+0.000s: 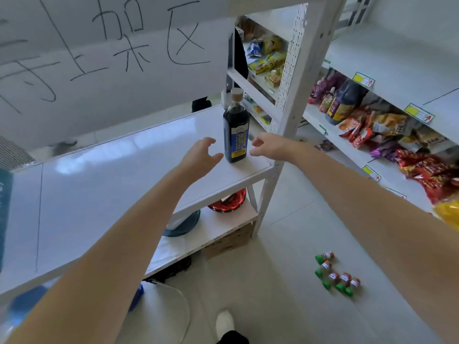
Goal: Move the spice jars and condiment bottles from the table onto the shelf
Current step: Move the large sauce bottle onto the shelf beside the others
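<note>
Dark bottle (pixel 236 130) upright on white shelf (pixel 124 175) — open hands either side.

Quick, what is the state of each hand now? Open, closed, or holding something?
Left hand: open, beside the dark bottle, holding nothing.
Right hand: open, on the bottle's other side, holding nothing.

The handwritten sign (pixel 111 53) is cut off by the top and left edges, so its leftmost characters show only in part. The print on the dark bottle (pixel 236 127) is too blurred to read. Beneath the white shelf board (pixel 124 194), a red-topped object (pixel 227 203) and a teal container (pixel 185 223) are mostly hidden. The small green-capped jars (pixel 344 279) on the near-right floor carry labels too small to make out. A yellow packet (pixel 449 214) is cut by the right edge, and a teal object (pixel 5 214) by the left.
</note>
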